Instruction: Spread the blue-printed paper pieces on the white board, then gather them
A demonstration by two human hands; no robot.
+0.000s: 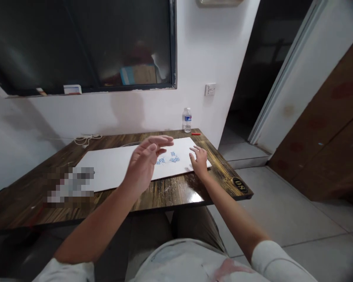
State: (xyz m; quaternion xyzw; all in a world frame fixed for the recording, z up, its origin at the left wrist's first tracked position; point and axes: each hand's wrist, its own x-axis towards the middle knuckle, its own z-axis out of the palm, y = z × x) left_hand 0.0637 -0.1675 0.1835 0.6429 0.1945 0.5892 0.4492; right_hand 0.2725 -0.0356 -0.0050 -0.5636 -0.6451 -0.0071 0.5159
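A long white board [106, 166] lies flat on the dark wooden table [176, 192]. Blue drawn marks [173, 158] show on its right half. My left hand [145, 160] is raised above the board, fingers bent forward and thumb apart from them, with nothing visible in it. Over the board's right end, my right hand [199, 159] has its fingers spread and is free of any object. Whether its fingertips touch the board I cannot tell. Part of the drawing is hidden behind my left hand.
A clear plastic bottle [187, 120] stands at the table's back edge, beside a red pen-like stick [195, 134]. A white cable [87, 139] lies at the back left. The front left of the board is blurred out. A wall socket [210, 89] is above the table.
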